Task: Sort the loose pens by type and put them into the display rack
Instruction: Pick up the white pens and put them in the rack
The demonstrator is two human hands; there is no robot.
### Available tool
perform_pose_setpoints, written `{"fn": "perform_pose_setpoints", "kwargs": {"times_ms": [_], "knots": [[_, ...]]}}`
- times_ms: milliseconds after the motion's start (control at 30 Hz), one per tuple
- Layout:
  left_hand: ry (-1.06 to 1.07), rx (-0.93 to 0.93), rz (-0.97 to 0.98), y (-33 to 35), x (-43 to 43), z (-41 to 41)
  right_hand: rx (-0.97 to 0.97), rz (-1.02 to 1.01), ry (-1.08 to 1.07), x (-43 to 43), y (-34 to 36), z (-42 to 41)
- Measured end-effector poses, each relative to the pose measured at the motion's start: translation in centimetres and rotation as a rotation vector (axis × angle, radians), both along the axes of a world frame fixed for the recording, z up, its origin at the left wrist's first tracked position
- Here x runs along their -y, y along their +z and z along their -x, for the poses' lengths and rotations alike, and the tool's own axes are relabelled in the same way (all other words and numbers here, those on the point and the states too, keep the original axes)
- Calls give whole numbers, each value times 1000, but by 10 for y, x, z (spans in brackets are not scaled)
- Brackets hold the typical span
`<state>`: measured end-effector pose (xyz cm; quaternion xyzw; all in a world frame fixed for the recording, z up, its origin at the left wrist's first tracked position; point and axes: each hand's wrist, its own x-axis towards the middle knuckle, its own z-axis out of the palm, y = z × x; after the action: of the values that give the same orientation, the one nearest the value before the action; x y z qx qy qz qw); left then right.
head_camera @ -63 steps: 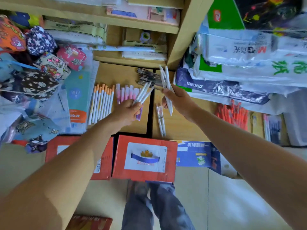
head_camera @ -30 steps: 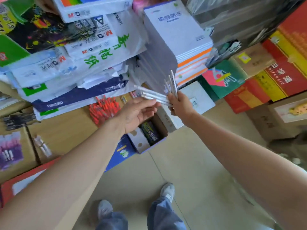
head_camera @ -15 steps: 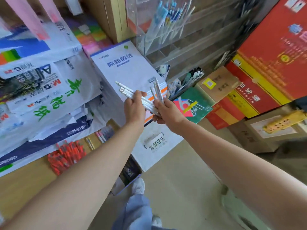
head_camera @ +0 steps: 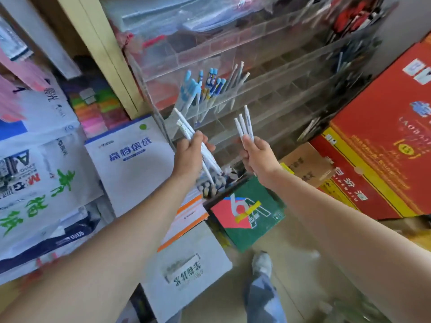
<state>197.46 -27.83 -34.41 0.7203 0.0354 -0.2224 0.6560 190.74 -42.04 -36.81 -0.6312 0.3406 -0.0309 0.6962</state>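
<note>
White pens in two bunches: a slanting bunch [head_camera: 185, 128], the left hand [head_camera: 190, 157] with its grip curled round it, and three upright pens [head_camera: 243, 127] pinched low by the right hand [head_camera: 256, 155], both just before the clear display rack [head_camera: 279, 66]. Light, stiff, slick barrels, I'd judge; hold mid-barrel.

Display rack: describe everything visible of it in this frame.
The rack looks like clear acrylic: stepped rows split by dividers into compartments, beside a wooden shelf post. One left compartment holds blue-capped pens, its neighbour pale pens; dark and red pens crowd the far right. Many middle compartments look empty. The left hand and right hand, each gripping white pens, are held before it.
</note>
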Motion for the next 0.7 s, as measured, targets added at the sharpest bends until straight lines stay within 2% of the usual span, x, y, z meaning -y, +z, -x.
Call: {"fn": "perform_pose_setpoints", "kwargs": {"times_ms": [200,300,467,567,700], "knots": [[121,93,-94,-9,80,-15,3,-137,149,85,-1,-24],[132,88,-100,-7,100,-20,52,-187,146,111,7,-37],[94,85,-121,5,122,-28,84,-54,241,141,24,-58],[67,82,-134,12,129,-33,105,-65,269,146,36,-69],[20,61,-116,16,133,-37,74,24,325,149,46,-78]]}}
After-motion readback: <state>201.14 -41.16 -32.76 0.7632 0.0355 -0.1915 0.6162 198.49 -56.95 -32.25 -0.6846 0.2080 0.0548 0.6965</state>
